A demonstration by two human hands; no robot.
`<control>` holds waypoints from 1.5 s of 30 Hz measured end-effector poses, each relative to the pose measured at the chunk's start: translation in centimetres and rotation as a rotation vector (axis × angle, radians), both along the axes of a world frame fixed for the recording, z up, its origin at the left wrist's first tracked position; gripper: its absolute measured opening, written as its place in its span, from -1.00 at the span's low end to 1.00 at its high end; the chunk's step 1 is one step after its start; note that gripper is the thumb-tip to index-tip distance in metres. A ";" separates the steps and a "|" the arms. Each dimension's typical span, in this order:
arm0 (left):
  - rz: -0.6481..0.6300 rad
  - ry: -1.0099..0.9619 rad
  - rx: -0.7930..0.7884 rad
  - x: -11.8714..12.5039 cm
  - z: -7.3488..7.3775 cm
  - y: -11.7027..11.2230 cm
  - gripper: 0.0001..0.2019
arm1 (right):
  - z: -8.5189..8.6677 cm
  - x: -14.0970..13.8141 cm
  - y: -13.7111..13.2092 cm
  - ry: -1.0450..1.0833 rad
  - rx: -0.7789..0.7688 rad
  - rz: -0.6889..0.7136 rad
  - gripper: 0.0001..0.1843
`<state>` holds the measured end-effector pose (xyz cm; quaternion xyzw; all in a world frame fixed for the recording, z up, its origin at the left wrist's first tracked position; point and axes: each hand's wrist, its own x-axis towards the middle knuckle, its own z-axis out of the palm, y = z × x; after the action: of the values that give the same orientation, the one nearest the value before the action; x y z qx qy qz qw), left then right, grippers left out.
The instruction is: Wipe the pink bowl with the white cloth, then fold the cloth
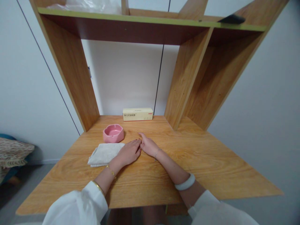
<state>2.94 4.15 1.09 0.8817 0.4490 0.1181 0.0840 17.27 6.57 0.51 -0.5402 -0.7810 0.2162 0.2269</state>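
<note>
My left hand (128, 152) lies flat, palm down, on the wooden desk (192, 162), fingers stretched out; its edge rests by a folded white cloth (104, 154). My right hand (148, 145) lies flat beside it, fingers extended, fingertips touching those of the left hand. Neither hand holds anything. A pink ashtray (113, 133) stands just behind the cloth. A long cream box (137, 114) lies at the back against the wall.
Wooden shelf uprights rise at left (72, 72) and right (187, 78) of the desk, with a shelf board (140, 19) overhead. A dark object (232, 19) lies on the upper right shelf. A patterned seat (12, 153) stands at far left.
</note>
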 end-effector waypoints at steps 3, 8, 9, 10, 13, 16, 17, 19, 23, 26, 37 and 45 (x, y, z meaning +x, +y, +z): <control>-0.002 -0.019 0.007 0.0 -0.1 0.1 -0.52 | -0.1 0.0 0.0 0.018 0.010 -0.002 -0.37; -0.006 -0.035 0.000 -0.1 -0.4 0.3 -0.51 | -0.2 0.0 0.1 0.020 0.016 -0.017 -0.39; -0.007 -0.039 -0.001 -0.1 -0.5 0.3 -0.51 | -0.2 0.0 0.1 0.024 0.018 -0.018 -0.39; -0.008 -0.044 -0.001 -0.1 -0.6 0.3 -0.51 | -0.3 0.0 0.1 0.030 0.020 -0.017 -0.39; -0.013 -0.055 0.008 -0.2 -0.6 0.4 -0.52 | -0.3 0.0 0.1 0.039 0.028 -0.013 -0.40; -0.019 -0.054 0.015 -0.2 -0.5 0.3 -0.52 | -0.2 0.0 0.1 0.021 0.023 -0.014 -0.39; -0.021 -0.050 0.013 -0.2 -0.4 0.3 -0.52 | -0.2 0.0 0.1 0.012 0.019 -0.014 -0.39; -0.024 -0.040 0.006 -0.2 -0.2 0.2 -0.52 | -0.2 -0.1 0.0 -0.002 0.017 -0.013 -0.38; -0.031 -0.049 0.014 -0.2 -0.2 0.1 -0.54 | -0.1 -0.2 0.0 -0.011 0.032 -0.017 -0.37; -0.030 -0.049 0.022 -0.2 -0.3 0.2 -0.53 | -0.2 -0.2 -0.1 -0.012 0.034 -0.020 -0.37; -0.023 -0.007 0.040 -0.1 -0.2 0.1 -0.55 | -0.3 -0.2 0.1 0.002 0.028 -0.015 -0.37; -0.013 -0.007 0.013 0.0 -0.2 0.1 -0.54 | -0.2 -0.1 0.0 -0.009 0.032 -0.014 -0.36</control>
<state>2.89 4.28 0.92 0.8848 0.4419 0.1235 0.0805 17.12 6.52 0.29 -0.5428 -0.7816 0.1996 0.2338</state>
